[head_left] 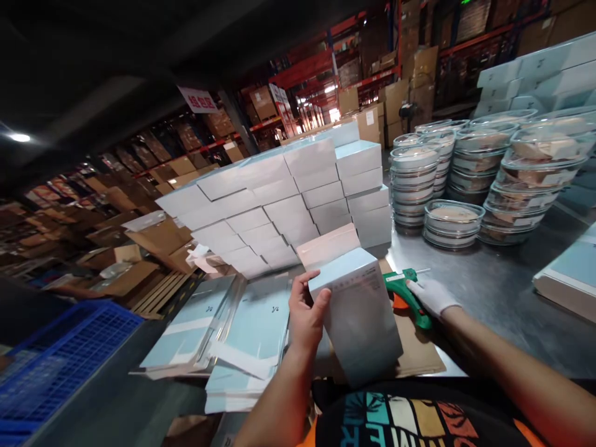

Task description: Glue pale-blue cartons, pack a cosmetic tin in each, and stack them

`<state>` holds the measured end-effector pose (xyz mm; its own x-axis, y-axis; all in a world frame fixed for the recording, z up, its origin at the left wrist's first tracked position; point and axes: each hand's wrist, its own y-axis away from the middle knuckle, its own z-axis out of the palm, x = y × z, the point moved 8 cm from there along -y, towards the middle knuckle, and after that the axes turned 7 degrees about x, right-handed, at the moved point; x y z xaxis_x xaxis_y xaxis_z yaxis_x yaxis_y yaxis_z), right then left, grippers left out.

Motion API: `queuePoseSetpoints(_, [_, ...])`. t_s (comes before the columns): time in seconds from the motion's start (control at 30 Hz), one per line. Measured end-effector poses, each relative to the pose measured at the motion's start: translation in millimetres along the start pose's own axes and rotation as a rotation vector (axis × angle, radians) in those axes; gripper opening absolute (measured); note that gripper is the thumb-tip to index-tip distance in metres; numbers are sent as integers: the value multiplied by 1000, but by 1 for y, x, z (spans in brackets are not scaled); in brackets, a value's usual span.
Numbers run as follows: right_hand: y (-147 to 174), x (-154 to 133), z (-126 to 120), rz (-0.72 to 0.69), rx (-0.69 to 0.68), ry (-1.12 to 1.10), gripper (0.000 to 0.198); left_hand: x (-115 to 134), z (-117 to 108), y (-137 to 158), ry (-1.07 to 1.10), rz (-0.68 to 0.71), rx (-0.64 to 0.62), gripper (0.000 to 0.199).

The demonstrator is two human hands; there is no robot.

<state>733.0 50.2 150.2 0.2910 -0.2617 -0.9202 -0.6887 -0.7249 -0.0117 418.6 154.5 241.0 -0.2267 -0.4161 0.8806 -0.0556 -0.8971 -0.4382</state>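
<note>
My left hand (308, 310), bare, grips a light blue and white carton (363, 316) at its upper left edge, thumb on the near face and fingers on the far side. A pale flap (328, 245) stands up behind the carton's top. My right hand (434, 297), in a white glove, has its fingers closed at the back of a green glue gun (405, 292), just right of the carton. A thin stick pokes out of the gun's rear. Brown cardboard (416, 351) lies under the gun and carton.
Stacked white boxes (279, 198) form a wall behind. Stacks of round clear-lidded containers (414, 180) stand right on the metal table (503, 292). Flat blue carton sheets (256, 310) lie left. A blue crate (65, 360) is at far left; another blue box (570, 267) sits at far right.
</note>
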Motion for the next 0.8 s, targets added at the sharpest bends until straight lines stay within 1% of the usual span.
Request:
queuePoseSetpoints(0.07, [-2,-14,-12,-19,67,17,40,-4,2,1,13,-21,-14,62])
queuePoseSetpoints(0.1, [0,-25,-14,-34,84,-9,35,-6,3,2,11,-22,-25,62])
queuePoseSetpoints(0.13, [4,-39,-13,-68,71,-68,36,-7,5,4,6,-20,-44,63])
queuePoseSetpoints(0.17, [10,-55,-10,-112,39,-143,43,-8,8,7,-3,-17,-75,63])
queuePoseSetpoints(0.23, [25,-92,3,-237,-108,-341,61,-10,15,12,-38,5,-142,62])
queuePoseSetpoints(0.3, [39,-116,11,-323,-200,-408,69,-8,17,17,-89,62,-168,61])
queuePoseSetpoints(0.37, [47,-122,13,-359,-262,-396,72,-4,16,19,-114,146,-136,57])
queuePoseSetpoints(0.43, [54,-118,12,-406,-320,-367,77,0,14,21,-59,222,-102,53])
queuePoseSetpoints(0.47, [58,-115,11,-458,-340,-352,78,2,15,21,-8,254,-105,53])
queuePoseSetpoints(0.5, [61,-114,8,-527,-342,-347,74,4,16,22,33,284,-132,50])
queuePoseSetpoints(0.53, [65,-113,6,-604,-337,-347,67,6,18,23,52,322,-175,45])
queuePoseSetpoints(0.6, [73,-114,2,-747,-318,-357,46,12,21,23,18,406,-271,27])
queuePoseSetpoints(0.67, [79,-116,1,-835,-301,-361,35,20,19,18,-46,477,-332,12])
queuePoseSetpoints(0.73, [84,-121,2,-885,-275,-341,34,32,18,9,-114,518,-415,12])
queuePoseSetpoints(0.8, [90,-128,7,-942,-253,-305,36,48,26,3,-284,591,-567,19])
